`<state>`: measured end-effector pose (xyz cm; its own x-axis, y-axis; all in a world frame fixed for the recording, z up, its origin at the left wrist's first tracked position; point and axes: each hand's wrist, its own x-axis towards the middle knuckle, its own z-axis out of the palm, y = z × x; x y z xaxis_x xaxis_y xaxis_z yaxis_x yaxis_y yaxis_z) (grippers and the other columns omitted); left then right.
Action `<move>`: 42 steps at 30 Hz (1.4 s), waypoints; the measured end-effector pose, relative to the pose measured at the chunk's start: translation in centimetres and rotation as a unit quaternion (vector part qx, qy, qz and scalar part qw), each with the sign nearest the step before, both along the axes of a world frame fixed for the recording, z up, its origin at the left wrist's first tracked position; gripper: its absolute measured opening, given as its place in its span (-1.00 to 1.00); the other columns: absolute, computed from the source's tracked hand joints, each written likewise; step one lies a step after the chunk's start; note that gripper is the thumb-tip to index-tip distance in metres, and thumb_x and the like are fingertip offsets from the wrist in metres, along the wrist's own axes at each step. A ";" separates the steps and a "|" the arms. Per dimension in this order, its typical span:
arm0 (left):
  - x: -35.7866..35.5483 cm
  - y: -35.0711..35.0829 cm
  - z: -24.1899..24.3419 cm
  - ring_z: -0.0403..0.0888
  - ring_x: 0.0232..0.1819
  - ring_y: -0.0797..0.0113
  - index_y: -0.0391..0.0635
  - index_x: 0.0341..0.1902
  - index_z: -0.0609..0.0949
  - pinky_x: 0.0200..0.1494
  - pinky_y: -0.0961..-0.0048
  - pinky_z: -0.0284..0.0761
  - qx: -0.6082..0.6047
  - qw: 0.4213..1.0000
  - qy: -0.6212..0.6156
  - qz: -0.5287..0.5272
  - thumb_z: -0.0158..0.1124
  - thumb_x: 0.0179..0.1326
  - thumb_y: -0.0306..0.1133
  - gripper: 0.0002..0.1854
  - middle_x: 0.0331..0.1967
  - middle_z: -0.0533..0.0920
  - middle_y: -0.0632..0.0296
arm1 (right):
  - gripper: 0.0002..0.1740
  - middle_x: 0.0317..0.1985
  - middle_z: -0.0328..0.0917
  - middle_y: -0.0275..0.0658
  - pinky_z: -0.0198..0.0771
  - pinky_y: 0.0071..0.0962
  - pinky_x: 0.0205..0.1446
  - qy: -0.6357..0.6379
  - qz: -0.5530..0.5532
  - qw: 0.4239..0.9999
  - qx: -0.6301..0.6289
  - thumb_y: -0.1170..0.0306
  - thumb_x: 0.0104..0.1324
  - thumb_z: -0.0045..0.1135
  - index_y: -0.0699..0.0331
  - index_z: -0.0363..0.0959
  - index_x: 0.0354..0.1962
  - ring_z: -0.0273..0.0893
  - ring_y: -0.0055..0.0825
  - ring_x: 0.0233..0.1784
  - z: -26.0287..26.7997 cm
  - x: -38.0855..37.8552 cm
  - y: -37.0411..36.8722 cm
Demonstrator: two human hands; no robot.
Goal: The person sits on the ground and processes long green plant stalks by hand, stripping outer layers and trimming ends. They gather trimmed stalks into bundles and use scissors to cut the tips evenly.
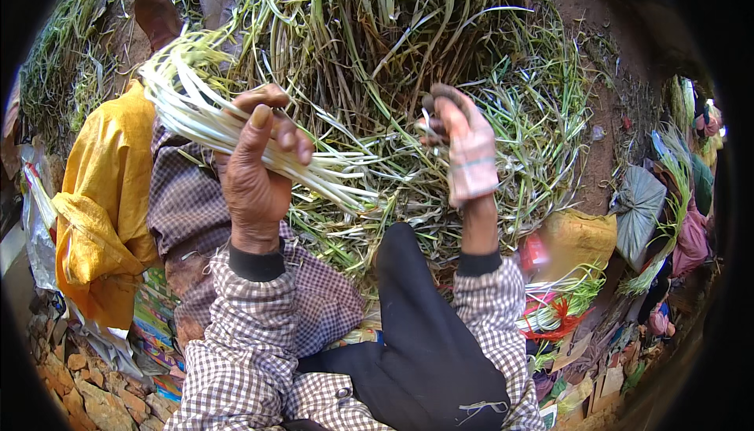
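Observation:
My left hand [256,172] is closed around a bunch of pale green-white stalks [197,110], perhaps garlic shoots or chives; their cut-looking ends fan out toward the middle. My right hand [450,131], blurred and wearing a partial cloth glove, is raised apart from the bunch, its fingers curled near a short pale piece; whether it grips that piece is unclear. Behind both hands rises a large heap of long green stalks [353,48]. Loose trimmings and leaves [530,131] lie below and around my right hand.
Yellow cloth [109,195] drapes at the left beside a checked cloth over a leg. At the right are a yellow sack [580,236], stalks with red ties [556,316] and a tied grey bag [641,210]. Broken bricks [100,395] lie at lower left. A shoe [156,16] shows upper left.

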<state>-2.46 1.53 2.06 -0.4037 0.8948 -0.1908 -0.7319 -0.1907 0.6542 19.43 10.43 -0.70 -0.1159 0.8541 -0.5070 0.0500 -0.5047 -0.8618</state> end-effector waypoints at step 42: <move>4.6 1.2 1.6 0.36 -0.66 0.60 -0.23 -0.09 0.53 -0.59 0.61 0.35 -0.136 0.988 0.024 -0.068 0.27 0.18 -0.50 -0.77 -0.45 0.58 0.15 | -0.40 -0.40 0.57 0.03 0.40 -0.19 -0.21 -0.427 0.221 0.865 0.142 -0.16 0.30 -0.07 0.27 0.48 -0.33 0.52 0.03 -0.28 -0.3 -2.3 5.1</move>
<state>2.16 2.71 3.66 -0.2973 0.8598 -0.4151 -0.7052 0.0954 0.7026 17.16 15.58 -1.02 -0.1495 0.9264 -0.3457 0.8635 -0.0480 -0.5020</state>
